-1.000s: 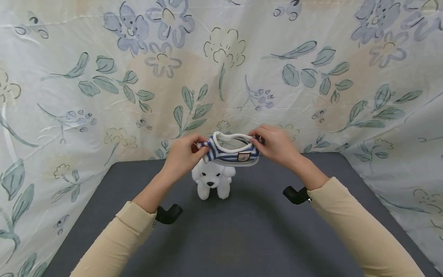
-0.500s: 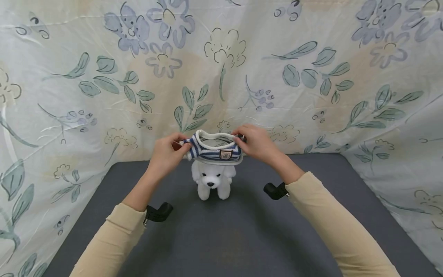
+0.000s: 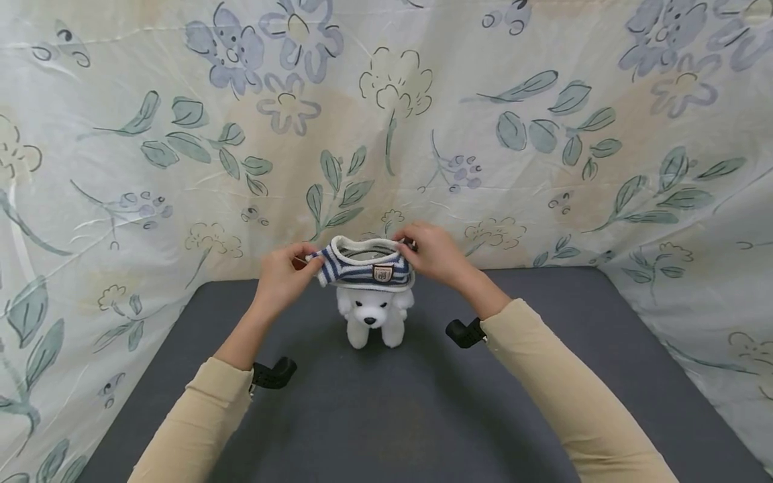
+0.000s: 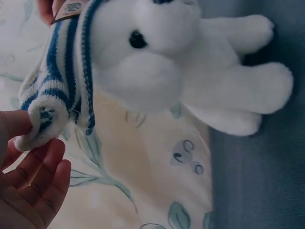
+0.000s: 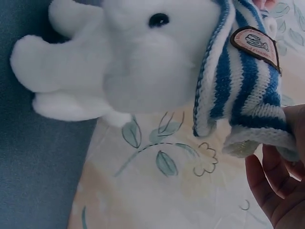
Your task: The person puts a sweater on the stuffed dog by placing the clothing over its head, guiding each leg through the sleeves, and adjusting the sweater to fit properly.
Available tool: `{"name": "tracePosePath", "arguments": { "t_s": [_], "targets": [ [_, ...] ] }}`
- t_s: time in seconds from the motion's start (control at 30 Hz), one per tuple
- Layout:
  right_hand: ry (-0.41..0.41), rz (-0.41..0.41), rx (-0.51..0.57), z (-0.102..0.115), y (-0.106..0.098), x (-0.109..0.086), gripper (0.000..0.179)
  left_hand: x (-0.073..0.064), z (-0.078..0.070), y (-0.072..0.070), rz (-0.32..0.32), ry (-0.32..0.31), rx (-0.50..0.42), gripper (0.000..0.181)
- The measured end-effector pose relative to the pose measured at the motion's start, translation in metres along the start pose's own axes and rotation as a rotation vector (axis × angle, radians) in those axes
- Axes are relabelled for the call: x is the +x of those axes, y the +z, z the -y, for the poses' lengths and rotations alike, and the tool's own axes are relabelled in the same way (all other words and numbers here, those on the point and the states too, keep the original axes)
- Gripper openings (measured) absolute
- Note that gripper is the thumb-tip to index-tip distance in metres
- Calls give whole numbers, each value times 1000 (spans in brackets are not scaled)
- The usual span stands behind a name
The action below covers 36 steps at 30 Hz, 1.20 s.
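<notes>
Over the far side of the dark grey tabletop [image 3: 386,409], a small blue-and-white striped knitted garment [image 3: 357,271] is hanging between two hands, its hem covering the crown of a white fluffy plush dog [image 3: 373,315]! The left hand [image 3: 281,275] is pinching one white-edged sleeve cuff [image 4: 60,119] between thumb and fingers, the right hand [image 3: 435,255] is gripping the opposite cuff [image 5: 258,135], and those ends are looking like sensible holds, leaving neck and hem free. This knit is probably handling light, soft and stretchy, hardly fragile, with the plush likely dragging on the yarn.
</notes>
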State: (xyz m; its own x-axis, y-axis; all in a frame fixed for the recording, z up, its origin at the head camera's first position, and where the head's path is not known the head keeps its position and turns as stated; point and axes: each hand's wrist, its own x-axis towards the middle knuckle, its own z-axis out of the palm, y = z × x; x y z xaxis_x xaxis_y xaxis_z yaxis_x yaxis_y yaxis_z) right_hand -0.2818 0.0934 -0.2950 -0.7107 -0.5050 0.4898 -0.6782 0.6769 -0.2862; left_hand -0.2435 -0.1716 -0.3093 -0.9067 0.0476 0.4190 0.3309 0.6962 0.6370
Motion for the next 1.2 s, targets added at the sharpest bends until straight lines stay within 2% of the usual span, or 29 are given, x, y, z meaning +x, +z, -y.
{"name": "tracePosePath", "arguments": {
  "t_s": [0.2, 0.4, 0.63, 0.8, 0.97, 1.2],
  "targets": [
    [32, -7, -1, -5, 9, -2, 15, -1, 9, 11, 21, -15, 18, 17],
    [52, 12, 11, -9, 16, -5, 15, -4, 12, 18, 50, -41, 35, 18],
    [116, 36, 61, -11, 17, -9, 18, -6, 13, 18, 61, -78, 53, 22],
    [138, 16, 69, -12, 13, -15, 22, -8, 10, 16, 61, -87, 50, 25],
    [104, -61, 69, -11, 9, -23, 22, -11, 6, 11, 35, -44, 34, 26],
    [-5, -204, 77, -3, 8, -38, 18, -17, -2, 7, -51, 90, 13, 21]
  ]
}}
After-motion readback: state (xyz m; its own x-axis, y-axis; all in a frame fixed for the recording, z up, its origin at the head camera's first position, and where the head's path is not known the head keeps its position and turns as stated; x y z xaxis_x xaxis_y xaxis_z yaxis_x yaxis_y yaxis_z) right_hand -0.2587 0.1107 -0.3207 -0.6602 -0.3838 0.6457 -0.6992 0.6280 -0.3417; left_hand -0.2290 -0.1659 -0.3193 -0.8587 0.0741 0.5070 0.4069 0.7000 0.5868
